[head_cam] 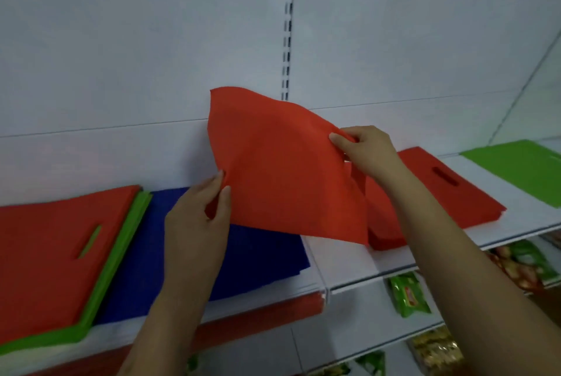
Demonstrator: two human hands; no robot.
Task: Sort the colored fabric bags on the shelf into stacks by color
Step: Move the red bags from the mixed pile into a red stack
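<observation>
You hold the flat red fabric bag [282, 169] mid-frame above the shelf [349, 266], left hand [197, 211] pinching its lower corner, right hand [364, 150] gripping its handle edge. Lay it square on the red stack [440, 193] at right, edges aligned.

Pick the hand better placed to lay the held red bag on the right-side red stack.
Right. The right hand grips the held red bag directly above the red stack; the left hand sits over the blue bags.
</observation>
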